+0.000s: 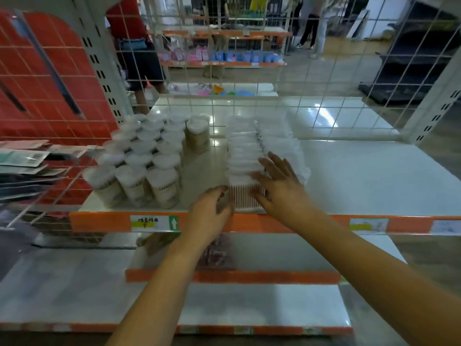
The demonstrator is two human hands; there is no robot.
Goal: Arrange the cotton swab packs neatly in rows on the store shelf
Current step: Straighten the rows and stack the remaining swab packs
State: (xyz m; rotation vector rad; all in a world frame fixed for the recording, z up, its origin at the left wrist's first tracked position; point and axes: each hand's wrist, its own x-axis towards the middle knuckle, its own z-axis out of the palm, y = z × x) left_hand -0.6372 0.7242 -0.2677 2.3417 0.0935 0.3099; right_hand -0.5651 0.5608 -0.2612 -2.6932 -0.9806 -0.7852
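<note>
Both forearms reach in from the bottom of the view toward the white shelf [361, 176] with its orange front strip. At the near end of a row of bagged cotton swab packs [245, 156] the left hand [208, 213] cups the left front corner of the front pack [245, 199], fingers curled against its side — whether it truly grips or only steadies, I cannot tell. The right hand [280, 182] lies flat and spread on top of the row, fingers straight, pressing down and holding nothing.

That row runs straight away from the shelf's front edge toward the wire grid backing [324, 113], so its long axis points away from the person; a second row of packs [284, 146] lies just beside it on the right, partly under the right hand. To the left, apart from the packs, stands a block of round swab tubs [139, 163].

Judging from this, squaring the row calls for pressure from both flanks — each hand already sits on its own side.
</note>
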